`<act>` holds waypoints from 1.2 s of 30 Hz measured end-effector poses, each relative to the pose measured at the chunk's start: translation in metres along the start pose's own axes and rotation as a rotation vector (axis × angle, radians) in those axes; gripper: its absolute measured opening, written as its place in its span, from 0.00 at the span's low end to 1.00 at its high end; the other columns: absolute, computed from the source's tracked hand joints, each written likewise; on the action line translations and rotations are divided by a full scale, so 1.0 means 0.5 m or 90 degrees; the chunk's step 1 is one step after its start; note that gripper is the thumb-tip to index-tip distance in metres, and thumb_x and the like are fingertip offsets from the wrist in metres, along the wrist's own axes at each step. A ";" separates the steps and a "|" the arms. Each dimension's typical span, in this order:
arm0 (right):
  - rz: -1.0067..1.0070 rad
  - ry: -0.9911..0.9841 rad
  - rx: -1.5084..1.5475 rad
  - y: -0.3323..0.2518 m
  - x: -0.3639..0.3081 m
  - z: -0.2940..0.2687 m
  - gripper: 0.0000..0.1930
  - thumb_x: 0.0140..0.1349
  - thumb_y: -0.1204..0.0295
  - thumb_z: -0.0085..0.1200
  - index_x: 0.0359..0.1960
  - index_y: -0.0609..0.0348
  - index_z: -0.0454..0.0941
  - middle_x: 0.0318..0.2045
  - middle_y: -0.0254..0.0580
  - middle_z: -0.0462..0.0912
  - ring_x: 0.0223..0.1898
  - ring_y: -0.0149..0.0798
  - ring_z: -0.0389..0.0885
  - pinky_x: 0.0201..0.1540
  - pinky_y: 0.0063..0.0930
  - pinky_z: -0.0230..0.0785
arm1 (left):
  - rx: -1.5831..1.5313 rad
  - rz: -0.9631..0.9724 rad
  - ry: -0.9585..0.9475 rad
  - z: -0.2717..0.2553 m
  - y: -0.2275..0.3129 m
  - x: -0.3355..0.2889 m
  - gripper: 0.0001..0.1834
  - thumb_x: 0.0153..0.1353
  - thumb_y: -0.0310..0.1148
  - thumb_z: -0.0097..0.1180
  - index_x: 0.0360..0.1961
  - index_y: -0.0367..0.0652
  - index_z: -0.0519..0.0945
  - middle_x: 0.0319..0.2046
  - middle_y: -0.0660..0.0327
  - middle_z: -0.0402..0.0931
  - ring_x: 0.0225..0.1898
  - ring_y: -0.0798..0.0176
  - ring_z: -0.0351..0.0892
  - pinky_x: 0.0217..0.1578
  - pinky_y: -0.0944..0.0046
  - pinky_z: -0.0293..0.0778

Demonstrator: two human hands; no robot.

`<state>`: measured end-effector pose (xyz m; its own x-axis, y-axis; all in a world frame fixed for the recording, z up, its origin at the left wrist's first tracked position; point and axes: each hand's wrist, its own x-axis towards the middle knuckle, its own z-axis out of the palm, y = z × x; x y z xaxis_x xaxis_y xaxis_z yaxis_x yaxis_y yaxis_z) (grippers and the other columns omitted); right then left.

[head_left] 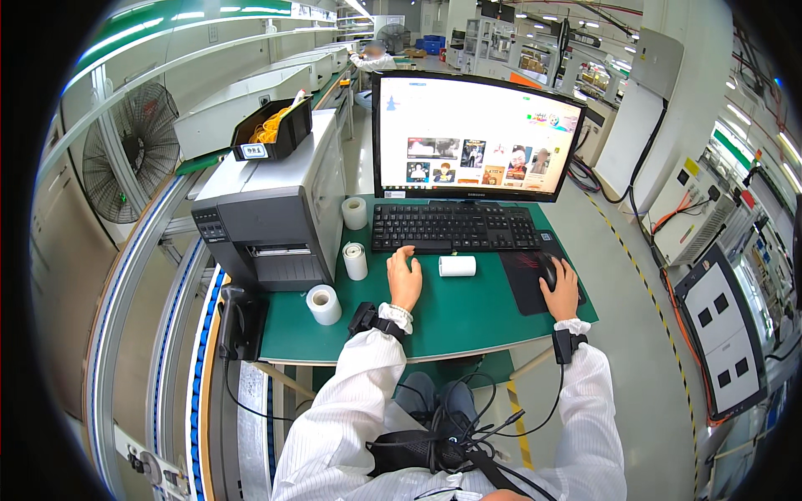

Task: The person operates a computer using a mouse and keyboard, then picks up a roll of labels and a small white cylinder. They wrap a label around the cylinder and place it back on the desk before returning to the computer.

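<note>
My right hand [563, 292] rests over a black computer mouse [547, 269], with the fingers curved around it on a dark mouse pad [522, 288]. At the front edge of the black keyboard [455, 224], my left hand [404, 280] lies on the green tabletop [443, 313], thumb and forefinger apart and nothing visible in it. A white label roll [457, 266] lies on its side between my hands. Left of my left hand is another white roll [355, 262]. A monitor [480, 134] behind the keyboard shows a page with picture tiles.
A grey label printer [276, 225] stands at the left, bearing a black bin [271, 134] of yellow cord. Two more rolls, one nearer [323, 306] and one farther [354, 213], sit beside it. A handheld scanner [242, 321] is at the left edge. Cables [468, 438] hang across my lap.
</note>
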<state>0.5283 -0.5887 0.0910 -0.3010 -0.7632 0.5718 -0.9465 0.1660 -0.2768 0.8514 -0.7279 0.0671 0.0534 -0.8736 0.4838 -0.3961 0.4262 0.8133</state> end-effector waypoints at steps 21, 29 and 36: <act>0.033 -0.044 0.068 -0.010 0.007 -0.001 0.22 0.61 0.69 0.51 0.58 0.50 0.69 0.61 0.51 0.61 0.60 0.56 0.61 0.62 0.43 0.58 | -0.011 0.015 0.020 0.001 0.001 0.000 0.14 0.56 0.24 0.52 0.45 0.39 0.73 0.40 0.55 0.75 0.47 0.51 0.70 0.50 0.56 0.66; 0.034 -0.046 0.063 -0.010 0.005 -0.001 0.21 0.61 0.69 0.52 0.58 0.50 0.69 0.61 0.51 0.62 0.60 0.55 0.61 0.62 0.42 0.59 | -0.012 0.015 0.021 0.000 -0.001 -0.001 0.14 0.56 0.24 0.53 0.45 0.39 0.73 0.40 0.55 0.75 0.47 0.51 0.69 0.50 0.56 0.66; 0.034 -0.038 0.072 -0.007 0.005 0.001 0.21 0.61 0.70 0.52 0.58 0.50 0.70 0.61 0.50 0.62 0.60 0.55 0.62 0.61 0.42 0.59 | -0.009 0.011 0.017 0.001 -0.001 0.000 0.14 0.56 0.24 0.53 0.45 0.39 0.73 0.41 0.55 0.75 0.48 0.51 0.70 0.50 0.56 0.66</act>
<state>0.5311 -0.5917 0.0929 -0.3402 -0.7918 0.5073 -0.9089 0.1385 -0.3933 0.8511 -0.7282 0.0662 0.0706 -0.8598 0.5057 -0.3837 0.4446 0.8094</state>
